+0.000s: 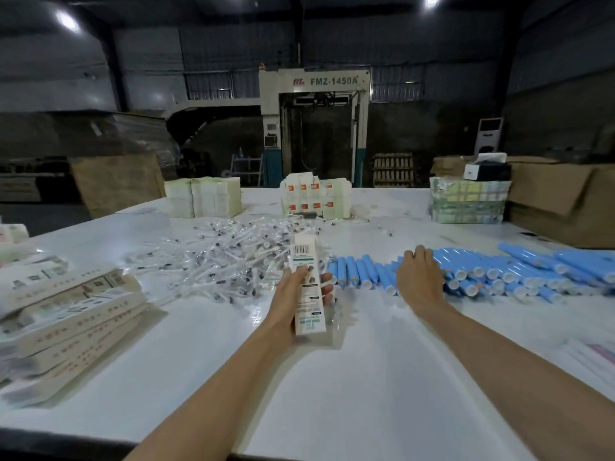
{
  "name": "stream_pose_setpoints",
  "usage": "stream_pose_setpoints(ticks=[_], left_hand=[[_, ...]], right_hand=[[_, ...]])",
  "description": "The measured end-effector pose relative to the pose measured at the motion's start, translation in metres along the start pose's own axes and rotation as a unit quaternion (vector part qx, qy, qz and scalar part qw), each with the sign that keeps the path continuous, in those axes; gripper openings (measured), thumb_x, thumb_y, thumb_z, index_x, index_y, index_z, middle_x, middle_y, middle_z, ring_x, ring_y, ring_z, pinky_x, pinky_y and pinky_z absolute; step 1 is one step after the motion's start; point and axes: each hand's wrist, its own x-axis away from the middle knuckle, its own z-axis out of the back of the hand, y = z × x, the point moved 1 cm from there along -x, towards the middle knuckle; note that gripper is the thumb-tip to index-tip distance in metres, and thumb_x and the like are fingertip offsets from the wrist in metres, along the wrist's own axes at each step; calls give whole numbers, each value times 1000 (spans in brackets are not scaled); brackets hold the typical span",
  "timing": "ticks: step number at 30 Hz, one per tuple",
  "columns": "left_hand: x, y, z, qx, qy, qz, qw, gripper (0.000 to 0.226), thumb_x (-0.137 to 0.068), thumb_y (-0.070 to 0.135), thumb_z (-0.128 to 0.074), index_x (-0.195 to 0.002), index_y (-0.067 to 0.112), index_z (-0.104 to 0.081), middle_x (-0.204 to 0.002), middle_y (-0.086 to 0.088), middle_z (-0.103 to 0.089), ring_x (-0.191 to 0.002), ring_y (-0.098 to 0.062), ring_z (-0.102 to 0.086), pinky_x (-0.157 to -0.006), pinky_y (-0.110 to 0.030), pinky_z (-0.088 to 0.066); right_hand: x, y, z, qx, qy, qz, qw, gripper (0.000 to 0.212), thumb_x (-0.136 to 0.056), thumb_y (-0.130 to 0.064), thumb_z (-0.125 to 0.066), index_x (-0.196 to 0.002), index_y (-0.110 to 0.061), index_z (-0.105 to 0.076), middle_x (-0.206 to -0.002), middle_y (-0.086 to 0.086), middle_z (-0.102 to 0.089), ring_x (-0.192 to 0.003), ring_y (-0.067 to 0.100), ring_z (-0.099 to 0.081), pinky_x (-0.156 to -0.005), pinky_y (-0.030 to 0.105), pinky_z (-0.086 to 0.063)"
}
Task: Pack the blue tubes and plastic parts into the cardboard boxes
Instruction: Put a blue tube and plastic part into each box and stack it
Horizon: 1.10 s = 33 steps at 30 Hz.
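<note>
i'm gripping the cardboard box [307, 287] in my left hand [293, 294], fingers wrapped round it. my right hand [417, 281] is spreading loosely over the blue tubes [482, 271], pinching nothing; they're rolling-prone, so a sloppy grab risks scattering them beyond my fingertips.

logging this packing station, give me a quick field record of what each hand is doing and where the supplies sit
left hand: left hand grips a small printed carton, held above the table
right hand: right hand palm down, reaching onto the blue tubes
plastic parts: loose pile of clear plastic parts, centre of the white table, just beyond the carton
flat cartons: stack of flat cartons at the left edge
far side: three bundled stacks along the back edge
big boxes: large brown cardboard box at the right
</note>
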Motion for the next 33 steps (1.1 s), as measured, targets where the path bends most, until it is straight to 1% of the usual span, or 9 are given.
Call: stream_pose_setpoints(ticks=[9,16,18,20,23,25,28,30,33], left_hand=[[3,3,6,32,-38,1,999,36,-108,26,-62,-139,7,-62,-127,-19,-76,-114,-38,-76,-90,-47,-66],[2,4,12,-20,-49,-3,999,45,-93,30,-80,-133,12,-70,-121,-22,-78,-106,-37,-78,-78,-44,-66],[4,5,11,-33,-71,-12,997,50,-88,31,-83,-131,10,-72,-120,-22,-78,-106,-38,-78,-82,-45,-66],[5,5,10,-47,-90,-13,995,48,-86,29,-86,-129,9,-75,-119,-24,-77,-105,-39,-78,-82,-45,-66],[7,4,8,-59,-110,-4,992,44,-87,22,-87,-128,11,-77,-120,-27,-76,-107,-44,-77,-88,-50,-66],[9,3,6,-67,-121,-1,990,50,-84,21,-89,-130,9,-75,-120,-27,-76,-107,-44,-77,-86,-48,-66],[9,0,4,-81,-137,3,987,46,-84,19,-92,-126,9,-77,-121,-28,-76,-109,-45,-76,-93,-54,-64],[9,-1,4,-93,-142,3,985,47,-80,22,-95,-123,9,-79,-122,-28,-75,-113,-47,-74,-100,-59,-60],[8,-2,4,-102,-149,5,984,50,-78,25,-97,-122,9,-79,-123,-28,-75,-112,-46,-74,-95,-53,-63]], right_hand=[[-13,-4,-7,152,-106,16,983,29,-97,-19,-64,-126,-20,-60,-134,8,-51,-130,26,-46,-99,29,-46],[-11,-6,2,149,-116,2,982,24,-93,-17,-70,-116,-15,-64,-126,12,-58,-117,25,-56,-94,26,-48],[-12,-3,6,83,-123,-31,988,15,-95,-9,-64,-110,-11,-65,-122,14,-59,-114,29,-57,-85,29,-46],[-14,1,17,-100,-135,-101,981,10,-100,-8,-55,-91,-7,-60,-104,16,-61,-96,34,-59,-71,33,-41],[-8,-1,49,-470,-189,-197,840,34,-104,-20,-58,-74,-5,-56,-72,13,-59,-61,25,-55,-55,28,-39],[0,-14,76,-644,-202,-179,716,23,-105,-19,-62,-96,0,-71,-91,13,-75,-75,20,-69,-65,30,-53],[5,-37,115,-798,-151,-90,576,25,-101,-9,-65,-124,-1,-58,-113,24,-75,-96,26,-76,-86,37,-62],[4,-52,133,-815,-131,-43,563,46,-97,-6,-70,-133,-12,-42,-114,22,-75,-101,34,-76,-88,40,-63],[1,-73,144,-776,-130,11,617,76,-94,-3,-72,-146,-31,-24,-110,16,-76,-102,36,-75,-86,43,-63]])
